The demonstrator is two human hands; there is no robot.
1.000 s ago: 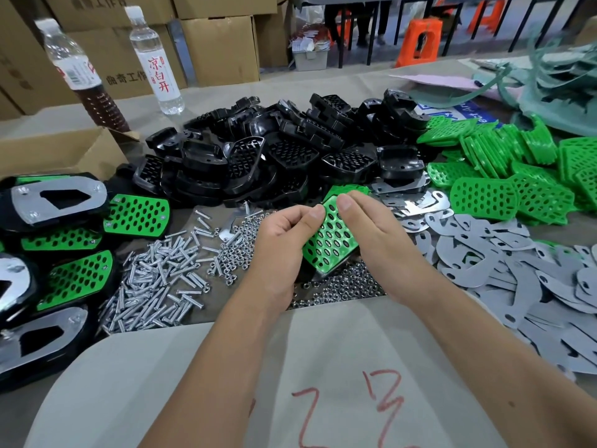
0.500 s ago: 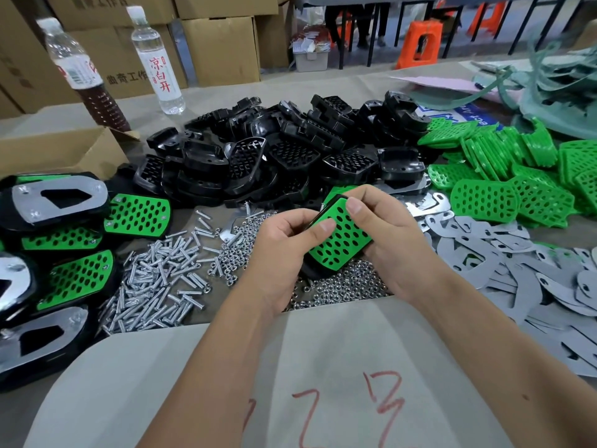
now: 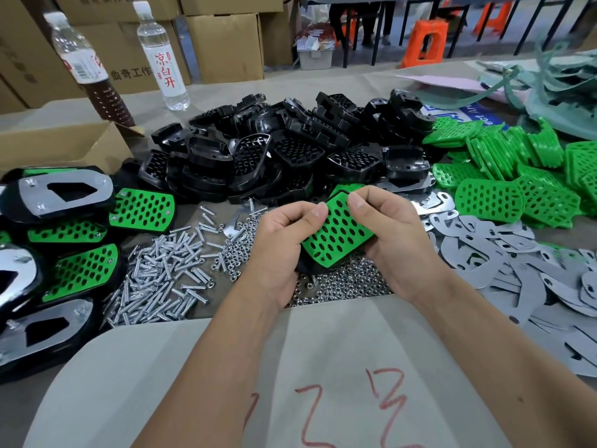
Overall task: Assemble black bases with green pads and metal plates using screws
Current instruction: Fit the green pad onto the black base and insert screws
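Note:
A green perforated pad (image 3: 336, 232) lies on a black base, its edge showing under the pad's lower end (image 3: 311, 268); both are held above the table centre. My left hand (image 3: 277, 250) grips the left side, thumb on the pad's top edge. My right hand (image 3: 394, 240) grips the right side, thumb pressing the upper corner. Loose screws (image 3: 161, 276) lie to the left, small nuts (image 3: 339, 282) just below the hands. Black bases (image 3: 290, 150) are heaped behind, green pads (image 3: 523, 176) at the right, grey metal plates (image 3: 517, 270) at the right front.
Finished assemblies (image 3: 58, 240) are stacked at the left edge. A cardboard box (image 3: 61, 147) and two bottles (image 3: 161, 56) stand at the back left. A pale sheet with red marks (image 3: 290, 383) covers the near table. Teal scraps (image 3: 565, 85) lie at the back right.
The pad and base have been turned from tilted toward me to lying flatter and more level. Both thumbs have shifted along the pad's upper edge.

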